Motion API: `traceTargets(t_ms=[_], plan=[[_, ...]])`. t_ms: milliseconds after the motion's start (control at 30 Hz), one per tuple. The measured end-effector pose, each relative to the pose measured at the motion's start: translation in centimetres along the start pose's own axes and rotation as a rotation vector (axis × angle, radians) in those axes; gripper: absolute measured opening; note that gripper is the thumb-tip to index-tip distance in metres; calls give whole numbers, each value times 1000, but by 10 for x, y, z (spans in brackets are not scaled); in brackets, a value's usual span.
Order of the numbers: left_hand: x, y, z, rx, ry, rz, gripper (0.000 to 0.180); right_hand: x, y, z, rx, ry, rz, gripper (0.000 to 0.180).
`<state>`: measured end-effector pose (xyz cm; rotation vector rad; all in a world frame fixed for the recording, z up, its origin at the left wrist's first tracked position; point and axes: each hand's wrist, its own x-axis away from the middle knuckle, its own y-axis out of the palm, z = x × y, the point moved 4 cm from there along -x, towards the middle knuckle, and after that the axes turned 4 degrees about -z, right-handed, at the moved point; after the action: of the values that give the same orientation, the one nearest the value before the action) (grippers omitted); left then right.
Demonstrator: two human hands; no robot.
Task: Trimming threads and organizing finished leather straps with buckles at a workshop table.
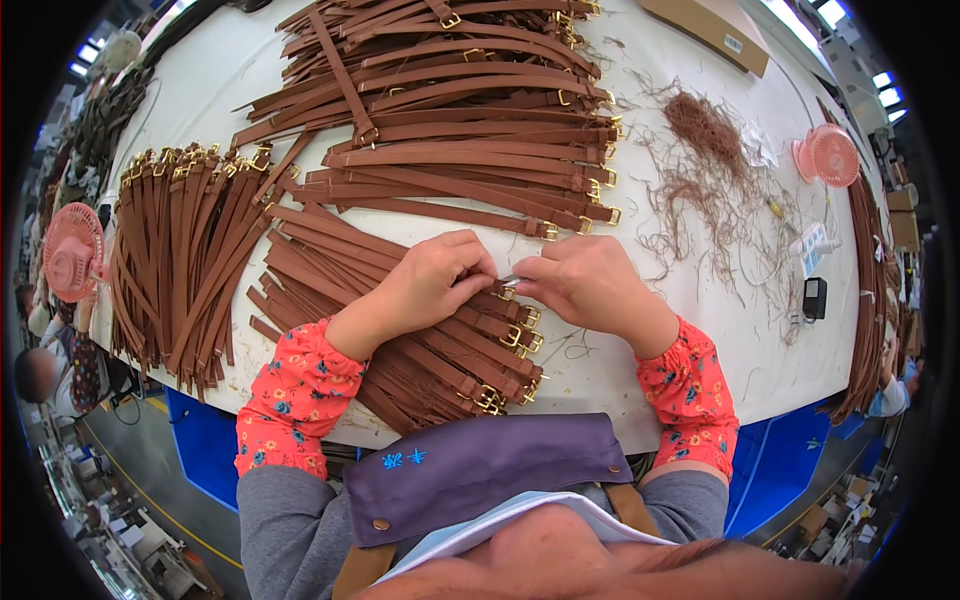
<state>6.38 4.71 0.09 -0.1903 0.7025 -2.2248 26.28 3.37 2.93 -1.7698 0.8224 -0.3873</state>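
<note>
- The left hand [430,285] rests on a stack of brown leather straps [420,340] and pinches the buckle end of the top strap between thumb and fingers.
- The right hand [590,285] meets the left hand at the fingertips; its fingers are closed on a small metal tool [510,281], only the tip of which shows between the two hands.
- The hands are together, fingertips touching at the buckle end of the strap.
- Gold buckles [512,338] of the stack lie just below and between the hands.
- A second pile of straps [470,120] lies beyond the hands, buckles to the right.
- A third pile [185,260] lies well to the left of the left hand.
- Loose brown thread trimmings [705,150] lie beyond the right hand.
- A pink fan [828,155] and a small black box [815,297] sit far right of the right hand.
- All items lie on a white table [610,370].
</note>
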Motion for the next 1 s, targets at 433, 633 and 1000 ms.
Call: traceTargets(t_ms=[433, 633, 1000], plan=[[-1, 7, 1, -151, 110, 34, 11, -3, 3, -14, 195, -84, 20, 12], [-2, 9, 3, -211, 138, 42, 11, -7, -4, -28, 306, -115, -9, 10], [-1, 9, 0, -145, 94, 66, 11, -5, 1, -23, 267, -90, -9, 9]])
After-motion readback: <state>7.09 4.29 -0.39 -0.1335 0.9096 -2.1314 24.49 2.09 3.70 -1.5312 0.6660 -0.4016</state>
